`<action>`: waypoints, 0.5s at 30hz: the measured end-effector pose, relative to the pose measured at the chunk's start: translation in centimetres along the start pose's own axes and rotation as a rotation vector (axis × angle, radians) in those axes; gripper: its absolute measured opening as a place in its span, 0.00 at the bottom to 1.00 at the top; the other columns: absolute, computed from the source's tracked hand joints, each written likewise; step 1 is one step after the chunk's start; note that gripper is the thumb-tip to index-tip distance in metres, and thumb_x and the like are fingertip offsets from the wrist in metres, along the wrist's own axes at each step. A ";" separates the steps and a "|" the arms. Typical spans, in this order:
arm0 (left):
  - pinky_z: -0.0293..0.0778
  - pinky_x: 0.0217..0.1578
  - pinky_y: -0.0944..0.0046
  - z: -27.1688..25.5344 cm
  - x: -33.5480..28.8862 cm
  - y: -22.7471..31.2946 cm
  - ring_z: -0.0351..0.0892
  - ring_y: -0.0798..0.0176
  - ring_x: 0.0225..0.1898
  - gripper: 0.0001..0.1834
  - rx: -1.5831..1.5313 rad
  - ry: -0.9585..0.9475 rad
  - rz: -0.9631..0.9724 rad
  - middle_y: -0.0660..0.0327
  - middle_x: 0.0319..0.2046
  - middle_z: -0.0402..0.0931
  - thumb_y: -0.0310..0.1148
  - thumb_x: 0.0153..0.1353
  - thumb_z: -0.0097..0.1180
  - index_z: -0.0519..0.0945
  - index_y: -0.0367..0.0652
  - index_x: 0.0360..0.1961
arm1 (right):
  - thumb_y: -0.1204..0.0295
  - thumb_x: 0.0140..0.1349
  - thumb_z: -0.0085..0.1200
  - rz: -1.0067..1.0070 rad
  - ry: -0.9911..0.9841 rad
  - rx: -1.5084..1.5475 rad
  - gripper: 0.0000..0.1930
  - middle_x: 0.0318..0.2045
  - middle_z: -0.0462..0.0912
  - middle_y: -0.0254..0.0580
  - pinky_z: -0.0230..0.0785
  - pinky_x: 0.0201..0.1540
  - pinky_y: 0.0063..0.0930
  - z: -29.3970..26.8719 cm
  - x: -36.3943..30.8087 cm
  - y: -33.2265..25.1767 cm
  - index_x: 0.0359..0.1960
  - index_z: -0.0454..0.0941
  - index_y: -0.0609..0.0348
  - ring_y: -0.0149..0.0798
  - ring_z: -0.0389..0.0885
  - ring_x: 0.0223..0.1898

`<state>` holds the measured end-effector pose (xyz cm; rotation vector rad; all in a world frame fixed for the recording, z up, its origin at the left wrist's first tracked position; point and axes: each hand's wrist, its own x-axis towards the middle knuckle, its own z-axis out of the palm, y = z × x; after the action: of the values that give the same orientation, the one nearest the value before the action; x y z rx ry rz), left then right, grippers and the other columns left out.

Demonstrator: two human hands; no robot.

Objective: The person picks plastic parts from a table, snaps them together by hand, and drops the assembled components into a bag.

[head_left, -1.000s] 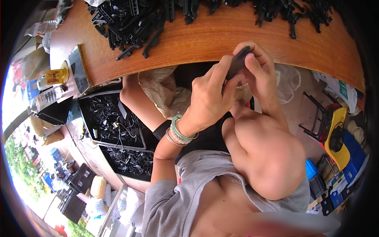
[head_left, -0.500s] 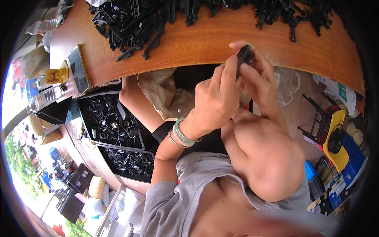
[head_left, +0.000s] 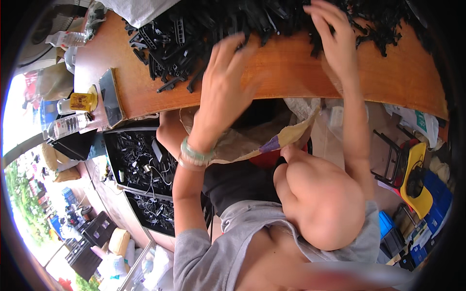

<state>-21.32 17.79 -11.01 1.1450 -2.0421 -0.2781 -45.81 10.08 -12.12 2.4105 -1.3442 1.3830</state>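
A large heap of black plastic parts (head_left: 208, 24), long and narrow pieces, covers the far side of the wooden table (head_left: 281, 72). My left hand (head_left: 225, 82), wearing a pale green bangle (head_left: 196, 151), is over the table's front edge with its fingertips at the heap. Its fingers are apart, slightly blurred, with nothing seen in them. Farther right, my right hand (head_left: 336, 41) reaches to the heap's near edge, fingers stretched and apart, holding nothing visible. Below the table edge, between my legs, gapes a brown sack (head_left: 272, 145).
Two black trays (head_left: 141, 186) of small dark parts and cables stand at the left. A dark flat case (head_left: 112, 97) and a yellow-labelled jar (head_left: 83, 102) lie near the table's left end. A yellow chair (head_left: 415, 179) is at the right. A white bag (head_left: 138, 9) overhangs the heap.
The small black part that both hands held is no longer in them. My hands have parted and moved forward to the heap; the sack's mouth shows more fully.
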 end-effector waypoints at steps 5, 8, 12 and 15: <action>0.62 0.60 0.51 4.9 6.8 -3.7 0.64 0.43 0.61 0.33 0.225 0.100 0.183 0.49 0.62 0.63 0.46 0.54 0.64 0.69 0.47 0.59 | 0.54 0.67 0.45 0.408 -0.226 -0.161 0.21 0.54 0.76 0.47 0.57 0.60 0.48 5.2 5.2 4.2 0.53 0.77 0.52 0.54 0.68 0.59; 0.61 0.61 0.47 6.8 7.3 -5.5 0.64 0.40 0.60 0.37 0.233 0.044 0.205 0.41 0.58 0.66 0.53 0.47 0.68 0.74 0.44 0.54 | 0.51 0.66 0.45 0.416 -0.248 -0.219 0.23 0.54 0.75 0.46 0.56 0.61 0.52 6.5 5.0 1.4 0.53 0.77 0.52 0.56 0.65 0.60; 0.59 0.60 0.44 6.7 4.8 -4.8 0.65 0.41 0.58 0.34 0.144 0.102 0.170 0.40 0.54 0.67 0.49 0.46 0.69 0.74 0.42 0.51 | 0.55 0.65 0.49 0.334 -0.225 -0.117 0.20 0.53 0.75 0.52 0.57 0.61 0.51 6.1 2.8 0.5 0.51 0.78 0.54 0.58 0.67 0.58; 0.60 0.59 0.46 5.6 3.4 -3.9 0.67 0.44 0.56 0.32 0.185 0.122 0.154 0.44 0.52 0.70 0.46 0.45 0.70 0.75 0.41 0.48 | 0.59 0.66 0.48 0.301 -0.273 -0.054 0.21 0.55 0.73 0.56 0.58 0.61 0.50 5.4 1.5 -0.5 0.56 0.74 0.56 0.59 0.66 0.59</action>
<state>-23.84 11.90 -15.14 1.0782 -2.0666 0.0570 -41.49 7.08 -14.05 2.5112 -1.8480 1.0760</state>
